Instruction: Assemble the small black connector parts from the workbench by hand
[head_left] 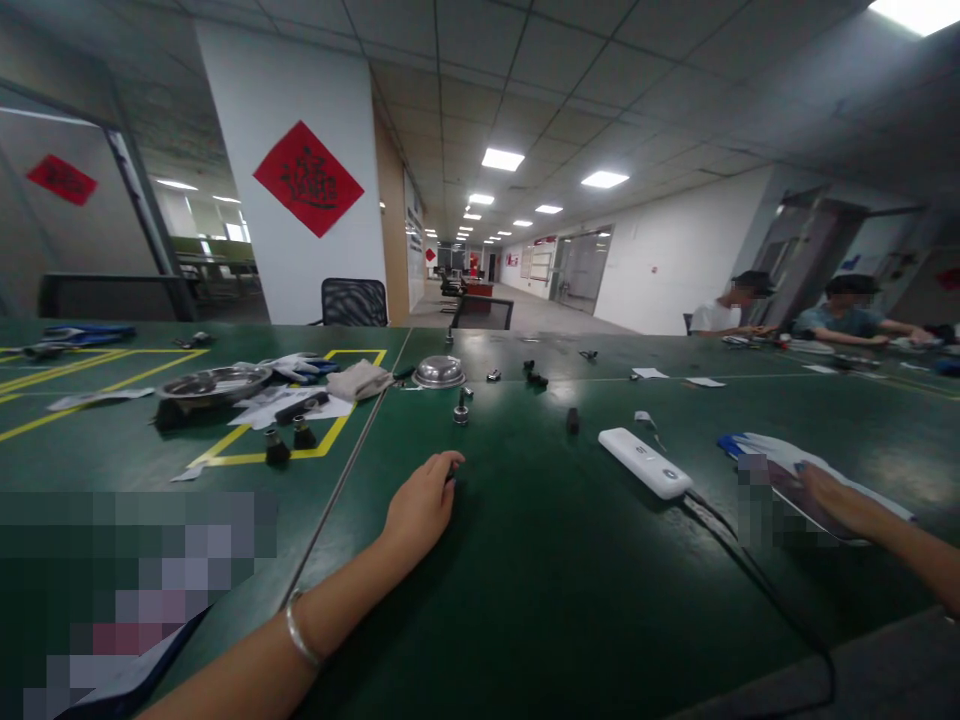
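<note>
The small dark part (451, 472) could be dropped onto the worktop (570, 600) if pinched too lightly; it appears clamped between the left hand's (420, 507) closed fingers. The cable (742, 555) could be snagged by a sweep of the right hand (834, 503), held by the gloves (851, 478); its fingers' closure cannot be told.

I count one white device (645, 463) between my left hand (420, 505) and right hand (829, 497), two dark tapered pieces (277, 448) left of my left fingers (437, 470), one shiny dome (439, 372) ahead, two people (844, 320) beyond my right.
</note>
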